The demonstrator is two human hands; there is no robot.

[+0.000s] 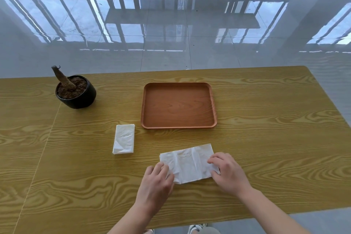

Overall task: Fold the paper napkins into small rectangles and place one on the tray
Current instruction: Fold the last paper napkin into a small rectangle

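Note:
A white paper napkin lies partly folded as a wide rectangle on the wooden table, near its front edge. My left hand pinches the napkin's left end with curled fingers. My right hand pinches its right end, fingers bent over the edge. A second napkin, folded into a small upright rectangle, lies to the left, untouched. The brown wooden tray sits behind the napkins, nothing on it.
A black pot with soil and a cut brown stem stands at the back left of the table. A seam runs down the table's left part. Glossy tiled floor lies beyond the far edge, with dark furniture bases further off.

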